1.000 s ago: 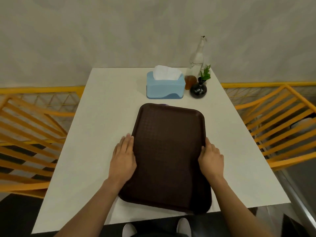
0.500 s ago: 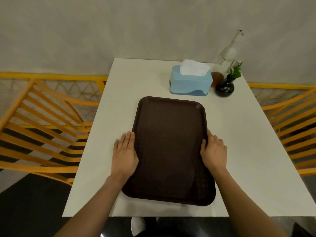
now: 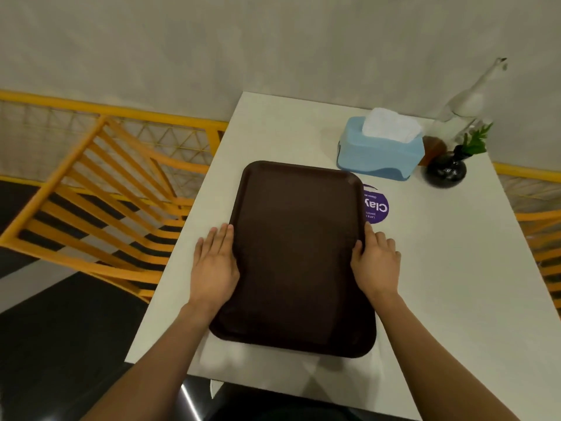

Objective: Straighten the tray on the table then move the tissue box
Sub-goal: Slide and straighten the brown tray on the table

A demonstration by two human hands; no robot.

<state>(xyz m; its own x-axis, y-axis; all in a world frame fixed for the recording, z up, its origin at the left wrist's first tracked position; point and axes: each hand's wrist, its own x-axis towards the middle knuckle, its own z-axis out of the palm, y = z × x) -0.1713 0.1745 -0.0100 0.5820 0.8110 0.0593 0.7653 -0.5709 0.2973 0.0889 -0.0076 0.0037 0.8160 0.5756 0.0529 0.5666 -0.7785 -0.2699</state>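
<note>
A dark brown rectangular tray [image 3: 296, 253] lies lengthwise on the white table [image 3: 440, 268], towards its left side. My left hand [image 3: 214, 265] presses flat against the tray's left rim, fingers together. My right hand [image 3: 376, 262] grips the right rim, thumb on top. A light blue tissue box [image 3: 379, 156] with white tissue sticking out stands just beyond the tray's far right corner, apart from both hands.
A purple round sticker [image 3: 376, 208] shows on the table beside the tray's right edge. A small black vase with a green sprig [image 3: 446, 170] and a clear glass bottle [image 3: 464, 107] stand right of the tissue box. Orange slatted chairs [image 3: 100, 192] flank the table.
The tray has slid left across the table with both hands on its rims, uncovering the purple sticker. My view has swung to the left.
</note>
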